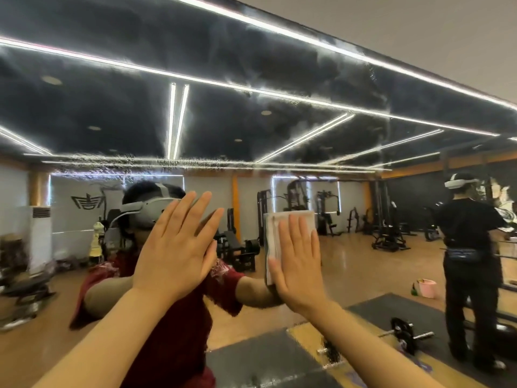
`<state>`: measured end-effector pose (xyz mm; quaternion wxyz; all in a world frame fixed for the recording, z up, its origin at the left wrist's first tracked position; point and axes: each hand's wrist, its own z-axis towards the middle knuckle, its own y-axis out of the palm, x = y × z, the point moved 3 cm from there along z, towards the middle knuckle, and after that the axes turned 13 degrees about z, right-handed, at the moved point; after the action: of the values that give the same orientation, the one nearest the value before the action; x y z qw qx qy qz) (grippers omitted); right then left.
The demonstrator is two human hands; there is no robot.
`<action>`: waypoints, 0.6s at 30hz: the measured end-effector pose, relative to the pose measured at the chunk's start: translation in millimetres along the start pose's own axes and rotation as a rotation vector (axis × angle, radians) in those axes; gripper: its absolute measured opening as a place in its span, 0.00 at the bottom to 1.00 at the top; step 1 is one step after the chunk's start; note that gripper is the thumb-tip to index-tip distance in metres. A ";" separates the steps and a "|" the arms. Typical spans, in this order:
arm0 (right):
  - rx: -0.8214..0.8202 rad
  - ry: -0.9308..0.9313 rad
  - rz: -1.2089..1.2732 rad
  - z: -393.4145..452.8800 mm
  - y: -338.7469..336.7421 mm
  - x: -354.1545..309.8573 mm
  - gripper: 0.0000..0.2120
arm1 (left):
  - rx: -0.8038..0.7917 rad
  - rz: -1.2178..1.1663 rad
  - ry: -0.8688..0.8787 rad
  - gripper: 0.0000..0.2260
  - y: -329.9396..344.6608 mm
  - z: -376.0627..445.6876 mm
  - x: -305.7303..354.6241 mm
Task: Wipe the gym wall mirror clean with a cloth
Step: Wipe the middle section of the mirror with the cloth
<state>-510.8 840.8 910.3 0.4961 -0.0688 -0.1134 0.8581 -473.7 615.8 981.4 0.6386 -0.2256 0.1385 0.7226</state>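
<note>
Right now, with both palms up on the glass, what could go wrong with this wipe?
1. The bare left hand lies flat against the mirror with no cloth under it, so it will probably leave prints.
2. The right hand only presses the folded cloth with straight fingers; it could slip out.
3. Hazy streaks high on the glass may sit beyond easy reach.

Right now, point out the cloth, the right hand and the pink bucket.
cloth (291, 217): head view, upper folded part above the fingers.
right hand (298, 271): head view, back of the hand.
pink bucket (427, 289): head view, reflected side wall.
</note>
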 end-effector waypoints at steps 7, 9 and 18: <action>0.114 0.138 -0.020 163.2 -42.8 13.4 0.33 | 0.005 -0.017 -0.002 0.25 -0.5 -0.3 -0.4; 0.133 0.108 -0.027 163.1 -37.8 10.2 0.32 | 0.004 -0.024 -0.009 0.25 -1.7 -0.3 -1.5; -0.093 -0.211 -0.069 23.9 -1.1 -25.5 0.32 | 0.019 -0.087 -0.041 0.21 -12.4 -14.9 -25.2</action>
<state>-502.7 816.2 933.7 0.5069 0.0030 -0.2068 0.8368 -457.2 588.6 982.3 0.6744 -0.2103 0.1222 0.6971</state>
